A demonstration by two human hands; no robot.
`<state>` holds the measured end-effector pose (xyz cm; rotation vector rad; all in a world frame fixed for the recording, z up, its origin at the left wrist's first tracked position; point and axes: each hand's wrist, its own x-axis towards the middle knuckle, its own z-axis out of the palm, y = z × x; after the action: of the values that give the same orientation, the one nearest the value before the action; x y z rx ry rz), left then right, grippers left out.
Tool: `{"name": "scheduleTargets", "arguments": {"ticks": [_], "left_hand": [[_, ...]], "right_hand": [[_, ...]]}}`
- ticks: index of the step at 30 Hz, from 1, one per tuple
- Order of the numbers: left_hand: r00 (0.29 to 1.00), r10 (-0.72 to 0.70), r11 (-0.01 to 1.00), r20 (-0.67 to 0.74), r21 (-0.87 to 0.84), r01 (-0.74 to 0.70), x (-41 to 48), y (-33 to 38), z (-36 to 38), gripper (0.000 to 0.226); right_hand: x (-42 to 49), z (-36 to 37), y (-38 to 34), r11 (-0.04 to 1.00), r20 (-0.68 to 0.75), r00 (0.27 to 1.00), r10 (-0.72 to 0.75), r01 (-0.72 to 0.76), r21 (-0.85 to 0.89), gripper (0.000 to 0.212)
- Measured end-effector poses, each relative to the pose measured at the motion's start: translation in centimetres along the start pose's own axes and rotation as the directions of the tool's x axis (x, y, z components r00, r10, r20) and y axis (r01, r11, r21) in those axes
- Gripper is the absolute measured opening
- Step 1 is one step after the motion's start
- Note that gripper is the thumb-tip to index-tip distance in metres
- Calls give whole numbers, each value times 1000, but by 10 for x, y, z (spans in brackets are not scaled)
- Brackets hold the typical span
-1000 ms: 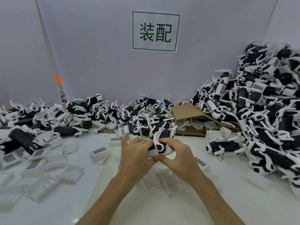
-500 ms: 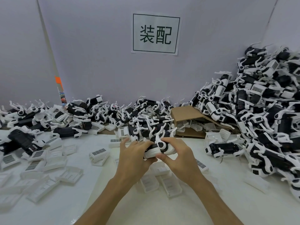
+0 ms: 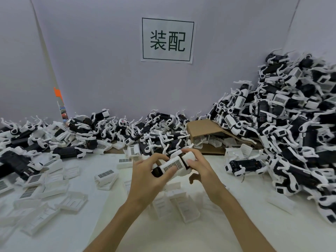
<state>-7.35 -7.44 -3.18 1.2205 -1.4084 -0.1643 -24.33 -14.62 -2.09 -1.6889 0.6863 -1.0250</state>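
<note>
Both hands hold one black-and-white plastic device (image 3: 173,165) above the middle of the white table (image 3: 181,233). A barcode label on its white cover faces up. My left hand (image 3: 147,177) grips its left, black end, thumb lying along the labelled face. My right hand (image 3: 200,166) grips the right, white end with fingers curled over the top and thumb on the near side. Part of the device is hidden behind my fingers.
Loose white covers with barcodes (image 3: 106,176) lie scattered on the left and under my hands. Piles of black-and-white devices run along the back wall (image 3: 154,135) and rise high at the right (image 3: 291,133). A torn cardboard box (image 3: 205,130) sits behind. A paper sign (image 3: 167,39) hangs on the wall.
The device has been turned over in my hands: its white arm and round black joint faced up before, now the barcode-labelled white cover faces up. Both hands stay on it.
</note>
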Motion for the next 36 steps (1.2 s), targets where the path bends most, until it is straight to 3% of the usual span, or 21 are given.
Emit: {"name": "scheduleTargets", "arguments": {"ticks": [3,6,10,14,17,20,21,23,25,28,30,33,36], "left_hand": [[994,-110,983,-14,-151,107,2,0,-1,16],[984,-167,969,-60,-194,153,3,-3,-2,33],[966,-62,996,-251,-77,44,6,-11,-7,28],[913,-84,992,-399,-119,39,10,-17,-12,29],[897,-92,991,-432,-125,42,13,-19,-13,31],[909,-89,992,-407,-118,45,12,-17,-9,31],[916,-93,992,-391,-119,50,11,-16,-8,31],[926,-109,990,-361,-121,69,10,-15,-6,31],[939,-123,990,-322,-106,94,10,-12,-4,30],[967,-106,993,-232,17,113,8,-15,-1,21],[980,-121,978,-159,152,145,6,-18,2,24],[962,-265,845,-58,466,261,3,-21,3,14],[914,-406,706,10,638,306,3,-30,3,43]], "right_hand": [[-1,-3,-3,997,82,996,23,-29,66,37],[-2,-3,-3,993,136,989,58,-72,96,36],[-2,-8,-7,989,165,978,126,-137,54,30],[6,-26,-26,981,286,938,193,-179,-76,30],[40,-57,-69,999,104,995,2,-7,47,30],[83,-100,-135,927,-249,960,-130,206,312,59],[93,-111,-153,933,-306,944,-128,219,286,75],[103,-126,-174,988,-350,927,-136,153,22,88],[101,-130,-172,967,-343,920,-188,113,-227,78],[87,-124,-143,943,-309,919,-244,151,-296,46],[76,-114,-107,932,-332,921,-205,80,-354,34],[57,-87,-49,872,-307,945,-112,-55,-486,33],[42,-61,1,787,-282,959,-37,-146,-600,39]]}}
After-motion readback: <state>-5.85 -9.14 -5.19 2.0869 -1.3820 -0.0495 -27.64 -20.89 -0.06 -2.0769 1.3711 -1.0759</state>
